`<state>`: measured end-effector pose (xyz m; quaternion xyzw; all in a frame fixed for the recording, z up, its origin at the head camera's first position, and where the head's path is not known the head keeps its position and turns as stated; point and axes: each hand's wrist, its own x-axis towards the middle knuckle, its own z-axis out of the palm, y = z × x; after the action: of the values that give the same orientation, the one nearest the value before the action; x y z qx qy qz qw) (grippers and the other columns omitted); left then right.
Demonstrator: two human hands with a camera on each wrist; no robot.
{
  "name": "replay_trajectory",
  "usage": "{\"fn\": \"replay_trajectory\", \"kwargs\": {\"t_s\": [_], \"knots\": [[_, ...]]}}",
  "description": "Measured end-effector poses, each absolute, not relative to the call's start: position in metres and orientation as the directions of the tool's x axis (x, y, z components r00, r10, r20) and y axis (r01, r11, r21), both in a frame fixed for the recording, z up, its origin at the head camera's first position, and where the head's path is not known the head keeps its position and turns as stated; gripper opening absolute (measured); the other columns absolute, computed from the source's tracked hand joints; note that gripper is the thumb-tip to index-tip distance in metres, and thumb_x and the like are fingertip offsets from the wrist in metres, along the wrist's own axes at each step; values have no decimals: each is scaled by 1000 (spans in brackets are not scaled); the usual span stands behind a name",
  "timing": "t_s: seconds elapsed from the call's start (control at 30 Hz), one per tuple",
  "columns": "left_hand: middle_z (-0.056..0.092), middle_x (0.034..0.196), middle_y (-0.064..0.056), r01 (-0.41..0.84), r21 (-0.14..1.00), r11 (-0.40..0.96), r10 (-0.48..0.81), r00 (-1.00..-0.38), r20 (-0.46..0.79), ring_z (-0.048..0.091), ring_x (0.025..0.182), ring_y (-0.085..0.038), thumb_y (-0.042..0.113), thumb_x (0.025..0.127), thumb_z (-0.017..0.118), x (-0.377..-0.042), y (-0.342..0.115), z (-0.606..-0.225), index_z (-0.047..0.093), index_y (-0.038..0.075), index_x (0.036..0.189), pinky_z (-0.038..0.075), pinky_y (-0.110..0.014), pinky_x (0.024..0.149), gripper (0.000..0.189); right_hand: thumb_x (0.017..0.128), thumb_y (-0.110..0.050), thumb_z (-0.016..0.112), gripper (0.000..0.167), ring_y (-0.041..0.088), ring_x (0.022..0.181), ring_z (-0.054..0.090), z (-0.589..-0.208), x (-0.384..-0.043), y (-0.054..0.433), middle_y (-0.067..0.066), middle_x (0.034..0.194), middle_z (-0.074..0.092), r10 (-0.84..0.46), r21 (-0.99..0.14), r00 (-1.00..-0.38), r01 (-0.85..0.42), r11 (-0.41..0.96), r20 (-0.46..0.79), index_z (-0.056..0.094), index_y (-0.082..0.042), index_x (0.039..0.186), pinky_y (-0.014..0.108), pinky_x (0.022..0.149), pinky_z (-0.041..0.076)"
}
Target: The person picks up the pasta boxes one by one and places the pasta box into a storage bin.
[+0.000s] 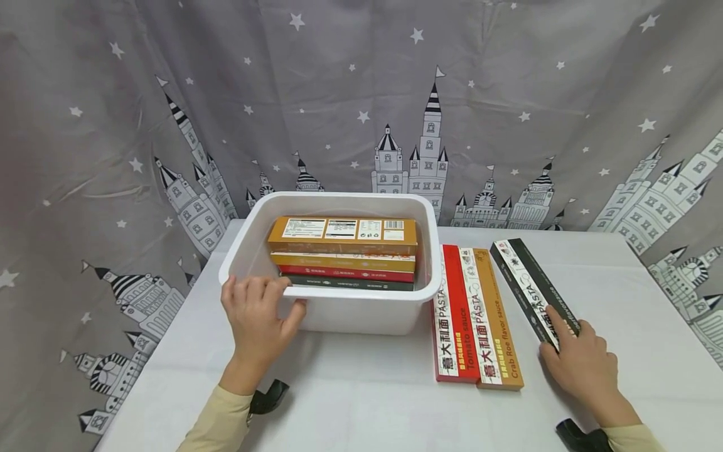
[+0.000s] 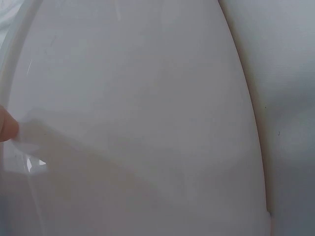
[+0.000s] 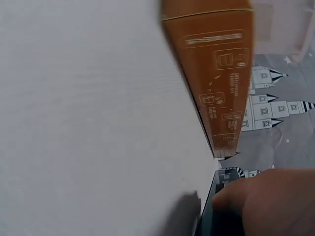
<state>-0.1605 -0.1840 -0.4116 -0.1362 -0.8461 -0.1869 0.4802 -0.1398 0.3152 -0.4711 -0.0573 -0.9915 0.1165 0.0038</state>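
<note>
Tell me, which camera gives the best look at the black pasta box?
The head view: it shows the whole black box on the table, with the right hand on its near end. The right wrist view catches only a dark sliver of it beside a finger. The left wrist view misses it.

The tub (image 1: 339, 311) sits on the bench (image 1: 367, 402), and the left hand (image 1: 257, 314) hooks its fingers (image 1: 265, 287) over the near rim. Just past those fingers, inside the tub, four boxes (image 1: 344, 254) lie stacked one on another. Right of the tub, two boxes (image 1: 474, 314) lie side by side, touching. Further right lies a slanted box (image 1: 528, 285), its near end under the fingers (image 1: 559, 323) of the right hand (image 1: 582, 358). A curtain (image 1: 361, 94) hangs behind the bench.
</note>
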Motion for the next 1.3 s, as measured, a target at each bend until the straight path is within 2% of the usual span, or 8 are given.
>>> {"fn": "replay_trajectory", "kwargs": {"t_s": [0.2,0.6,0.87,1.3], "knots": [[52,85,-17,412,190,891,50,-506,861,46,92,-40,28,83,56,-160,-184,-412,61,2,95,25,-72,102,30,101,-37,51,71,70,106,47,-477,-139,314,51,130,35,117,-202,-993,112,973,12,22,-9,160,71,73,44],[52,84,-17,417,177,892,54,-487,872,45,91,-39,29,82,56,-161,-183,-412,61,2,95,25,-71,102,30,101,-33,51,70,68,100,49,-474,-139,314,53,120,39,106,-192,-994,102,976,11,21,-9,160,69,71,45],[52,84,-17,410,186,893,49,-498,866,46,91,-40,29,82,56,-161,-183,-412,61,1,95,26,-71,103,30,101,-31,52,69,68,101,48,-473,-139,312,53,119,39,110,-196,-994,104,975,17,23,-8,159,69,72,44],[53,84,-16,421,181,889,47,-477,878,46,91,-39,28,81,56,-161,-183,-412,62,2,94,26,-71,103,30,101,-31,52,70,68,101,50,-471,-139,313,54,118,41,110,-211,-994,101,972,28,22,-9,160,69,73,44]]}}
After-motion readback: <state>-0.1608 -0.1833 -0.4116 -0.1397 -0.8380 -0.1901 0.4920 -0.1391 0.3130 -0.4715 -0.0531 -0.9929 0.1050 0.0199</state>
